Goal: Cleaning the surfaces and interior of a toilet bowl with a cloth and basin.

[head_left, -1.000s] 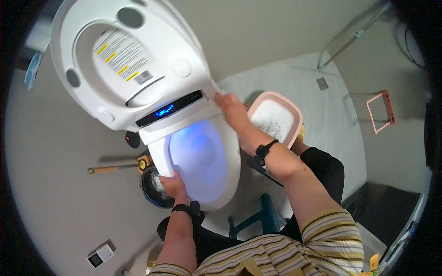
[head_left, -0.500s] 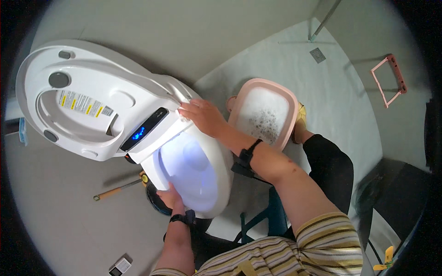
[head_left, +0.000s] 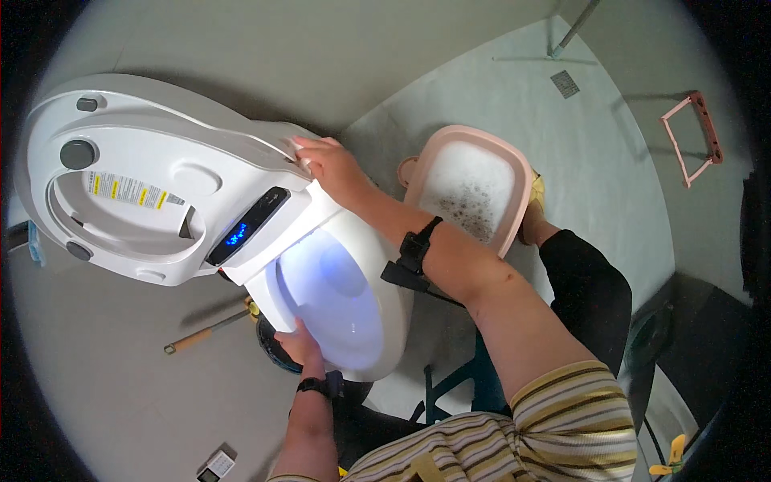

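A white toilet stands at centre left with its seat and lid raised and its bowl lit bluish. My left hand grips the bowl's near left rim, with a finger reaching over the edge. Up at the hinge side, my right hand presses a crumpled white cloth, mostly hidden under the fingers, against the edge by the raised seat. A dark panel with glowing blue marks sits between the hinge and the seat.
A pink basin of suds stands to the right, beside my foot in a yellow slipper. Left of the toilet are a dark bin and a wooden-handled tool. A dark green stool is close to me.
My right hand has slid up and left along the hinge edge with the white cloth. My left hand stays on the rim. The view has shifted slightly.
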A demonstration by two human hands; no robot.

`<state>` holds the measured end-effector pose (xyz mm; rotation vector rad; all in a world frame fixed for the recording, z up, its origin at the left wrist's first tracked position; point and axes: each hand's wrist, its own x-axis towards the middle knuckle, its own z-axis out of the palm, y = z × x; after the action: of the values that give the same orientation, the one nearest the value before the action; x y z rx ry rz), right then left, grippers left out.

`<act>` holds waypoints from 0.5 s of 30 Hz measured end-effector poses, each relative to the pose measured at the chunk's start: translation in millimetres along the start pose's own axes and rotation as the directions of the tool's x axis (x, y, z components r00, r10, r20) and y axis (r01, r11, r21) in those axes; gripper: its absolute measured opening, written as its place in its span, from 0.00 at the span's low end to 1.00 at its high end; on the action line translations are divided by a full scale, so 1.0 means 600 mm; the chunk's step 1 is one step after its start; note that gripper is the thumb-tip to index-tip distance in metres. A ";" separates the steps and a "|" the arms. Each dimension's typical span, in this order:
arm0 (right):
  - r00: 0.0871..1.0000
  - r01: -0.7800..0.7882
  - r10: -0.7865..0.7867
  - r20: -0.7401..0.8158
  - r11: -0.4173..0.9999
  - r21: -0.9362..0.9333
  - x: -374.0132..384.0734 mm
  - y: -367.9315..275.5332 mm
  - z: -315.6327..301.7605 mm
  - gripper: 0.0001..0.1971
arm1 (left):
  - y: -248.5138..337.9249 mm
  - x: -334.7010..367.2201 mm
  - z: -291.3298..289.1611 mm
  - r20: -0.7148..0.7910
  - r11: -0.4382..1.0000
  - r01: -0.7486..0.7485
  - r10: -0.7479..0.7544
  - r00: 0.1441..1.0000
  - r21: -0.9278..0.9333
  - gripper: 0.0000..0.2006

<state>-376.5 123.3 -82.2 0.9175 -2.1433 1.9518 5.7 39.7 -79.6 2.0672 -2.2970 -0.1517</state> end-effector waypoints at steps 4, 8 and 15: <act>0.964 -0.262 0.265 -0.015 0.960 0.097 0.033 -0.013 0.004 0.12 | -0.002 -0.001 -0.004 -0.014 1.000 0.006 -0.006 1.000 -0.008 0.29; 0.999 0.042 -0.038 -0.039 0.993 0.112 0.085 0.023 0.007 0.10 | 0.006 -0.005 0.000 0.008 1.000 0.012 -0.012 1.000 0.001 0.29; 0.998 0.027 -0.025 -0.063 0.999 0.034 0.059 0.004 0.012 0.04 | 0.006 -0.004 -0.006 0.023 0.999 0.048 -0.048 0.999 -0.011 0.31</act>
<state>-404.5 103.7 -69.4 0.8737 -2.0598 1.9841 2.7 42.1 -75.5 2.1270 -2.2543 -0.1917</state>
